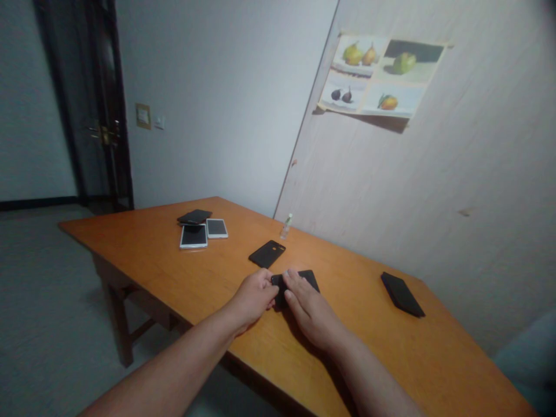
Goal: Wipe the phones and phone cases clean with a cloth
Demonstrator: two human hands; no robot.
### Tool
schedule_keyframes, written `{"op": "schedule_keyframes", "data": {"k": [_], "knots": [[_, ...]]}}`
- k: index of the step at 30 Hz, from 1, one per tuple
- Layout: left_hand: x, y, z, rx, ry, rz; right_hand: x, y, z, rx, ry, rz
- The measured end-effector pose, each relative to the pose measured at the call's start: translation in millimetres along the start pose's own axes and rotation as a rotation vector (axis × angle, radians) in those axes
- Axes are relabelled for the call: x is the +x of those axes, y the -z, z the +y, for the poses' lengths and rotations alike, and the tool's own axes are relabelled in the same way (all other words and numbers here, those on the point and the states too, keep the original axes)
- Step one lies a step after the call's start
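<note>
Near the front edge of the table, a dark phone (280,294) is between my two hands. My left hand (256,294) has its thumb and fingers closed on the phone's left edge. Across its top lies my right hand (304,298), with fingers stretched out and flat. A flat black piece (310,279) shows beyond the right fingers; whether it belongs to the phone cannot be told. Just behind my hands a black phone case (267,253) with a camera cutout lies on the wooden table (234,266).
Farther left lie a white tablet (193,236), a smaller white device (216,228) and a black flat item (194,216). A small clear bottle (285,227) stands by the wall. To the right rests a black folded case (402,294). A fruit poster (384,75) hangs above.
</note>
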State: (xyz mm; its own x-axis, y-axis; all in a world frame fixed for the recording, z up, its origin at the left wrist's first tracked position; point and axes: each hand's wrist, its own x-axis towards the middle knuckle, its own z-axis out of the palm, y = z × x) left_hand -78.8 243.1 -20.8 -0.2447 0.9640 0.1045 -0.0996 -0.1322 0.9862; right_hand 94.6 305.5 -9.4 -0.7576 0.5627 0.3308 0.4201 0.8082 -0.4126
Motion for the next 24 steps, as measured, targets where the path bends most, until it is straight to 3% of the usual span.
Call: {"op": "schedule_keyframes", "data": {"k": [5, 11, 13, 17, 19, 24], "knots": [[0.3, -0.4, -0.8, 0.006, 0.015, -0.011, 3.4, 0.3, 29.1, -0.085, -0.272, 0.103], [0.3, -0.9, 1.5, 0.012, 0.000, 0.009, -0.5, -3.6, 5.0, 0.000, -0.008, -0.017], [0.8, -1.1, 1.8, 0.016, 0.007, 0.010, 1.7, -2.8, 9.6, -0.002, -0.043, 0.010], [1.6, -1.1, 1.3, 0.019, 0.033, 0.007, 4.2, -1.3, 30.1, -0.061, -0.246, 0.094], [1.4, -0.8, 1.3, 0.012, 0.027, -0.001, 3.0, -2.2, 25.5, -0.049, -0.210, 0.074], [-1.3, -0.5, 3.5, -0.055, -0.026, -0.057, 1.8, -3.1, -14.5, 0.072, 0.063, -0.056]]}}
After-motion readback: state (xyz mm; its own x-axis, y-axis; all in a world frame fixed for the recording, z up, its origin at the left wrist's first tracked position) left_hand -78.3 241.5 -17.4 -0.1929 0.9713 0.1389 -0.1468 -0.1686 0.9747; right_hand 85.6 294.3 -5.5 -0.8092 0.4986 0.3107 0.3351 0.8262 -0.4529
